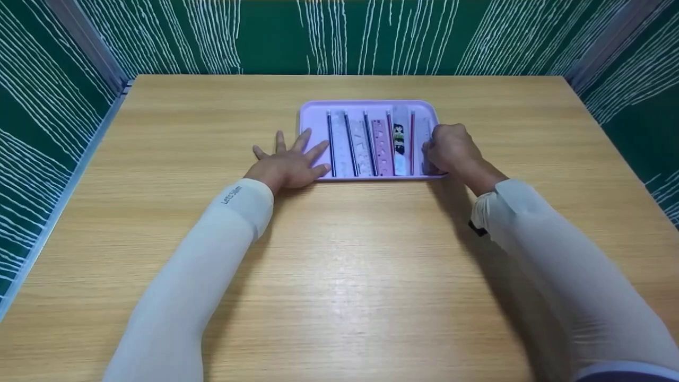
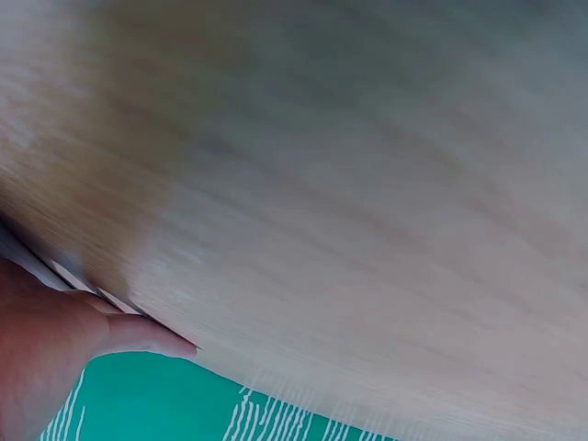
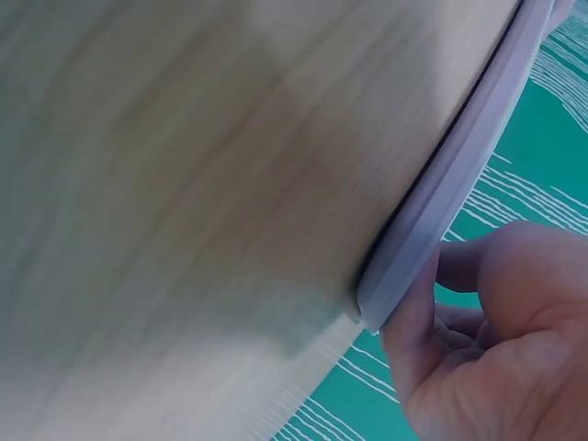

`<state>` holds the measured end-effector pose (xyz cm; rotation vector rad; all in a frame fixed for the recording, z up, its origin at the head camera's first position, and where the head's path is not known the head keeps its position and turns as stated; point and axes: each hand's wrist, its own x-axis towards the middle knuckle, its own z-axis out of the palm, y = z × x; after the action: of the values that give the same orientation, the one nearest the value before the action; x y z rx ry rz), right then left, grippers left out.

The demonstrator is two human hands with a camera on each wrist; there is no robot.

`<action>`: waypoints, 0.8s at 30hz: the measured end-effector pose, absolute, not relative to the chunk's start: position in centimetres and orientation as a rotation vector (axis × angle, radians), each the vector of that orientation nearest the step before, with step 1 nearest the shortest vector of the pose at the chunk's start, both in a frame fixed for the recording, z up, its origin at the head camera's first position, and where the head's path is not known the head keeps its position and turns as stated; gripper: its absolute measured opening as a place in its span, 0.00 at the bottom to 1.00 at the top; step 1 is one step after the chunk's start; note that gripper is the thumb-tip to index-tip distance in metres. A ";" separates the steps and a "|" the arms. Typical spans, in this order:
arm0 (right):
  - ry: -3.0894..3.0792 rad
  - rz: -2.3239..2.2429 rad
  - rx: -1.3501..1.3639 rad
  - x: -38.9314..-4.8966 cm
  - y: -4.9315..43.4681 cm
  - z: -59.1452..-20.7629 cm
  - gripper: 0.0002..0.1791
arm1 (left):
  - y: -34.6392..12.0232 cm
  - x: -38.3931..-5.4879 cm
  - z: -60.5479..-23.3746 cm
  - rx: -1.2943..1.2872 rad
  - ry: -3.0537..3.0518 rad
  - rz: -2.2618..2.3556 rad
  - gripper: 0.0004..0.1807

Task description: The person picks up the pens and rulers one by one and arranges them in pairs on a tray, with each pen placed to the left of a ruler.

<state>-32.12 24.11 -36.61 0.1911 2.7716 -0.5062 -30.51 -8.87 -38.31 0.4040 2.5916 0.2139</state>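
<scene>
A lilac tray (image 1: 313, 114) lies toward the back of the table, holding pencils and rulers side by side. Among them are a pink ruler (image 1: 382, 148), a ruler with a dark cartoon print (image 1: 399, 138) and a red pencil (image 1: 412, 143). My left hand (image 1: 289, 165) has its fingers spread at the tray's left side, thumb at the near left corner. With curled fingers my right hand (image 1: 455, 151) grips the tray's right rim, also seen in the right wrist view at the tray edge (image 3: 413, 248). The fingers partly cover a greyish clear ruler (image 1: 423, 132); what lies beneath them is hidden.
The wooden table (image 1: 339, 254) stretches in front of the tray and to both sides. Green walls with white streaks (image 1: 276, 42) stand behind and beside it. A grey post (image 1: 85, 42) rises near the far left corner.
</scene>
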 end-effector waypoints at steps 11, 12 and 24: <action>2.929 -0.347 0.018 -31.4 24.6 -36.4 0.21 | -8.6 -30.6 -38.3 0.393 2.586 0.214 0.38; 2.963 -0.342 0.002 -31.3 24.7 -36.2 0.21 | -8.6 -30.6 -38.2 0.394 2.586 0.214 0.38; 3.257 -0.390 0.034 -31.9 28.6 -36.4 0.32 | -8.7 -30.5 -38.0 0.377 2.578 0.221 0.39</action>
<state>-31.94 28.59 -36.37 0.0345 3.2566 -0.3895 -30.47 -8.65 -38.05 0.3773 2.5782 0.2206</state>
